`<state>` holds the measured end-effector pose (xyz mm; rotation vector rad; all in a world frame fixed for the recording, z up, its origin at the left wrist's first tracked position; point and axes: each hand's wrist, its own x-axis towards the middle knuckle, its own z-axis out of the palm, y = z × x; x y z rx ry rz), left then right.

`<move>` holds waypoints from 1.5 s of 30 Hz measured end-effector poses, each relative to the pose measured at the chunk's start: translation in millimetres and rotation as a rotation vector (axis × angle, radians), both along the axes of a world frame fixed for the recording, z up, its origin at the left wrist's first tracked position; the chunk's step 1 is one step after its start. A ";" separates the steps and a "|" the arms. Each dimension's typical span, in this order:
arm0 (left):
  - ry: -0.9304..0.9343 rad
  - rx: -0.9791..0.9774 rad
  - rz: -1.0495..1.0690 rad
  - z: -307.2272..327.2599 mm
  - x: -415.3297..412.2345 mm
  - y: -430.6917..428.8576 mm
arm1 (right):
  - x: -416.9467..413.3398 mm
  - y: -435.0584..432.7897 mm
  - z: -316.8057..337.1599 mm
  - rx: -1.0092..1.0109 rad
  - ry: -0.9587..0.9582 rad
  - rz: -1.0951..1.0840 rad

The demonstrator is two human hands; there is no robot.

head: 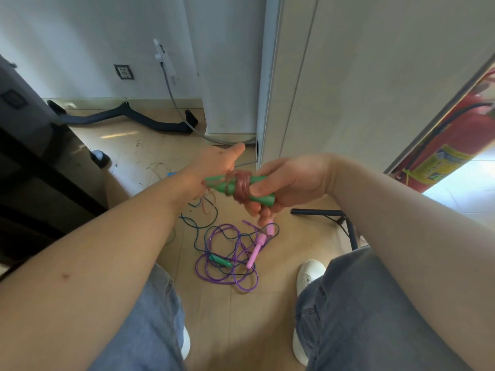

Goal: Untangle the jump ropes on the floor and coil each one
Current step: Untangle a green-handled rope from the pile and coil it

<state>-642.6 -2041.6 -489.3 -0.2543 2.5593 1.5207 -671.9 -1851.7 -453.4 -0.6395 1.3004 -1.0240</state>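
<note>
My right hand (289, 183) clamps the handles (258, 198), red rope (242, 187) nearly wound — left hand (211, 167) grip unclear, fingers hidden — purple rope (227, 280) and blue rope (196, 236) lie tangled.

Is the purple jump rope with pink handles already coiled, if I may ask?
No, the purple jump rope lies in loose loops on the floor, tangled with a dark blue rope.

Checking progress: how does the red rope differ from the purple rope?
The red rope is wound tightly around its green handles, gripped by the right hand; the purple rope lies in loose loops on the floor, its pink handles bare. A dark rope crosses the purple rope, not the red coil. Both are thin cords.
</note>
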 end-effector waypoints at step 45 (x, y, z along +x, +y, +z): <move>-0.083 0.232 0.032 6.6 5.4 -9.9 | -4.8 -19.1 -20.1 0.228 1.271 -0.223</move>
